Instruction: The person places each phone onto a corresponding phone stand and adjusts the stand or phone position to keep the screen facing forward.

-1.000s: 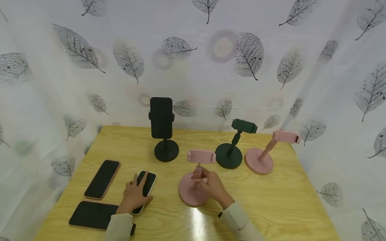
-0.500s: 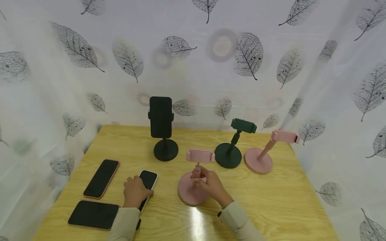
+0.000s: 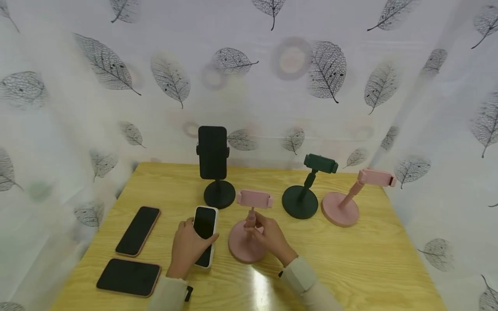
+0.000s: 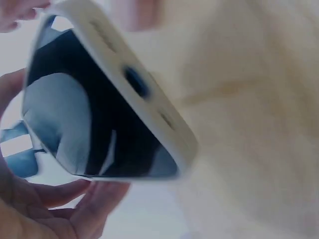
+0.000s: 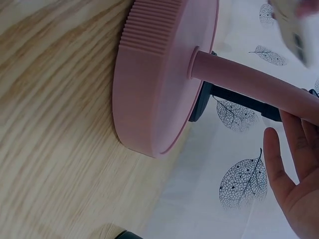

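A white-cased smartphone with a dark screen is gripped along its sides by my left hand. In the left wrist view, the phone's bottom edge with its port hole shows raised off the wood, fingers at both sides. To its right, a pink phone stand stands on the table, its clamp holding nothing. My right hand pinches the stand's stem below that clamp. The right wrist view shows the stem rising from the round ridged base, with fingers against it.
Two dark-screened phones, one slanted and one sideways, lie at the left of the wooden table. A black stand bears an upright phone. A green stand and another pink stand are back right.
My left hand has closed round the white-cased phone, lifted it, turned it more upright and brought it right, towards the pink stand. My right hand stays on the stem.
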{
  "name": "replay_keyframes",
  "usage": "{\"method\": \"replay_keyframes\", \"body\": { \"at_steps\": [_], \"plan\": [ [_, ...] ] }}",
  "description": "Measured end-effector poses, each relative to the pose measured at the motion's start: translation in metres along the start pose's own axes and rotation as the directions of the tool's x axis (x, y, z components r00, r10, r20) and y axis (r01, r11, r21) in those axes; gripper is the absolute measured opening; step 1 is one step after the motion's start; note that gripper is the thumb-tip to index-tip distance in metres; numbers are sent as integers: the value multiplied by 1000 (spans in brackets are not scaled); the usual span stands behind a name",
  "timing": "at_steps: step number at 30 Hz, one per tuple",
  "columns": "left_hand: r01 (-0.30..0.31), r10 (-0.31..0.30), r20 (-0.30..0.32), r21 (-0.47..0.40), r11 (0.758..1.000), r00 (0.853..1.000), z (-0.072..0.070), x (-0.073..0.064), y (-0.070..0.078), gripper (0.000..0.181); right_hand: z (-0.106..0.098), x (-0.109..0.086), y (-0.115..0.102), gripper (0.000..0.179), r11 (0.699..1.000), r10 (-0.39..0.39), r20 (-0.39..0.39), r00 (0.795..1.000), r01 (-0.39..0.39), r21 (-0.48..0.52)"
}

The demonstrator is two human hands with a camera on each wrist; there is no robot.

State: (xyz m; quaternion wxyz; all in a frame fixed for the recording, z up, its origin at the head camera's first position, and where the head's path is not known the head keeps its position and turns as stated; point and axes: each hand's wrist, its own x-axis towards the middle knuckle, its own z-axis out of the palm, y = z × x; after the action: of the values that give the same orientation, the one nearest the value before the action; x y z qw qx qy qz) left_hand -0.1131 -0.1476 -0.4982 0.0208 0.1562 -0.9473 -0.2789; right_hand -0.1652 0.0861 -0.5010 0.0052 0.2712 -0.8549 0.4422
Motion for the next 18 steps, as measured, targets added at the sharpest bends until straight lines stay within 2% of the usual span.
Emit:
{"method": "replay_keyframes", "body": {
  "at_steps": [5,7,9,11,14,16,18],
  "plan": [
    [-101,88,-86,-163,981,992,-28,-17,35,84,-1,2,-1,23,1000,8,1,1000,-8,-12],
    [-166,139,-131,-224,960,982,-42,-25,51,81,-2,2,-1,21,1000,4,-5,1000,-4,-12],
    [-244,200,-184,-264,933,962,-54,-33,69,81,-3,2,-1,20,1000,-7,-10,1000,7,-6],
    [-331,268,-242,-277,902,933,-64,-38,85,81,-4,4,1,19,1000,-28,-15,1000,28,-11],
    [-449,363,-332,-233,863,870,-72,-42,109,84,-5,6,4,23,997,-70,-28,997,69,-43],
    [-502,409,-382,-184,845,829,-74,-42,123,85,-5,7,6,24,994,-91,-50,995,88,-65],
    [-530,436,-417,-137,837,797,-75,-41,135,86,-4,8,8,19,993,-90,-75,993,84,-86]
  ]
}}
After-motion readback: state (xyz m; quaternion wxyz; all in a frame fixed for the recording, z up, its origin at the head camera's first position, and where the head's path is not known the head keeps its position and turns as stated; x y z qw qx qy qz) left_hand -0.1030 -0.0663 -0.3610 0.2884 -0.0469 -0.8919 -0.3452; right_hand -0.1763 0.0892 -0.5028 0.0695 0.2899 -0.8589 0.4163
